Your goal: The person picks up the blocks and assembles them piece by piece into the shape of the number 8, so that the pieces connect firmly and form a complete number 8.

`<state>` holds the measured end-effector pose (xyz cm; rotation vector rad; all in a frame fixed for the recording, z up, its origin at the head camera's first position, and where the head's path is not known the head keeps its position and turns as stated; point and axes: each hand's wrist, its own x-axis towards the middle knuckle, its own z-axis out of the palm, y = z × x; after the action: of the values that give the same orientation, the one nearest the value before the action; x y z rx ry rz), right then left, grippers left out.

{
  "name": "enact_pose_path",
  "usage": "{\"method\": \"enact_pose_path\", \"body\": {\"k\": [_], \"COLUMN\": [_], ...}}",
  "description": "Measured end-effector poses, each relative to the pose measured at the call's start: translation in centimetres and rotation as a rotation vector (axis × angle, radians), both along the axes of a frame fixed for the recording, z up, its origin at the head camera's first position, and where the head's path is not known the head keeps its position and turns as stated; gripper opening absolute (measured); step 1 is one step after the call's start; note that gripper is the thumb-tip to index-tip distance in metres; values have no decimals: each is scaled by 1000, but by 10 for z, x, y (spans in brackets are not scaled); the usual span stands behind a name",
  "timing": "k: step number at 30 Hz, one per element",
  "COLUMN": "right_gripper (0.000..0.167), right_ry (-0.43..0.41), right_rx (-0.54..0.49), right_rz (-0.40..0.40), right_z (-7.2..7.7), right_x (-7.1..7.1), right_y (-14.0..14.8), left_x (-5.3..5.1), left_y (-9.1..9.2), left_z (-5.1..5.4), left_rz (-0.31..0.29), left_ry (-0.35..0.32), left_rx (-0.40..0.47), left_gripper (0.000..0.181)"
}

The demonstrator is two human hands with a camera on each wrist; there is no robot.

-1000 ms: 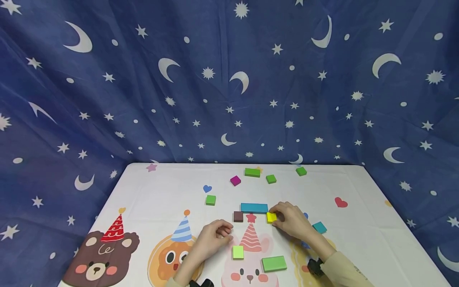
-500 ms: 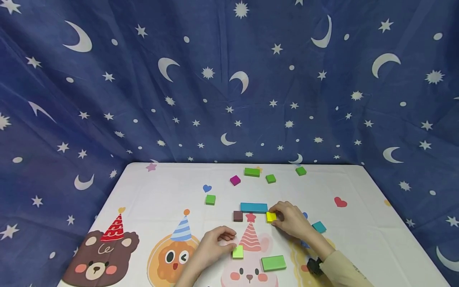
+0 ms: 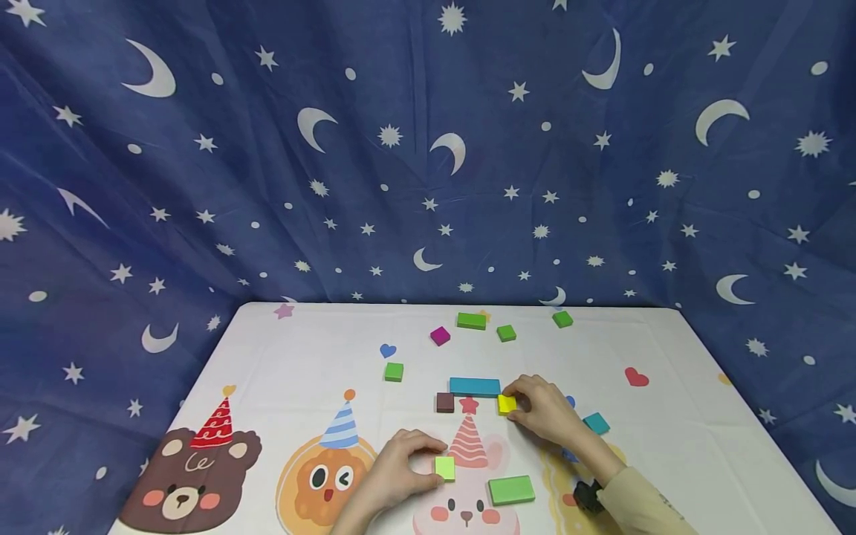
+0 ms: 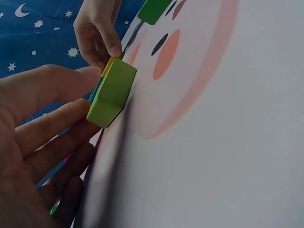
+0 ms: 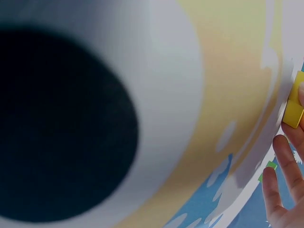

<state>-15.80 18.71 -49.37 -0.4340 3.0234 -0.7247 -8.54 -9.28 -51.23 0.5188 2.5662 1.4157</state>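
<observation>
Between thumb and fingertips, my right hand [image 3: 545, 409] pinches a yellow block [image 3: 506, 405] at the right end of a long blue block [image 3: 474, 387]. In the right wrist view, fingers of the right hand [image 5: 289, 175] show beside the yellow block [image 5: 293, 113]. My left hand [image 3: 401, 472] is spread around the left side of a lime-green block [image 3: 444, 469] on the table. Its thumb lies at the block's lower left corner; the index finger is a little above its top edge. The left wrist view shows the lime-green block [image 4: 113, 90] right by the fingertips; contact is hard to judge.
A dark brown block [image 3: 444, 403] sits below the blue block's left end. A larger green block [image 3: 511, 490] lies nearer, a teal block [image 3: 597, 423] beside the right wrist. Green blocks [image 3: 394, 372] and a magenta block [image 3: 440, 336] are scattered farther back on the printed tablecloth [image 3: 301, 357].
My left hand has moved down and right to the lime-green block, its thumb and index finger spreading apart. The right hand stays on the yellow block.
</observation>
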Motion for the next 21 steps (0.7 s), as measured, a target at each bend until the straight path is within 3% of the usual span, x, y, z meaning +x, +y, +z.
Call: {"method": "enact_pose_path", "body": {"k": [10,21], "right_gripper": [30,29], "right_ry": [6,7], "right_rx": [6,16], "right_rz": [1,-2], "right_z": [1,0], "right_x": [0,0], "right_y": [0,1], "left_x": [2,3], "left_y": [1,3], "left_z": [-4,-6], "left_rz": [-2,6], "left_ry": [58,72], "left_rx": [-18,-58], "left_gripper": [39,39]}}
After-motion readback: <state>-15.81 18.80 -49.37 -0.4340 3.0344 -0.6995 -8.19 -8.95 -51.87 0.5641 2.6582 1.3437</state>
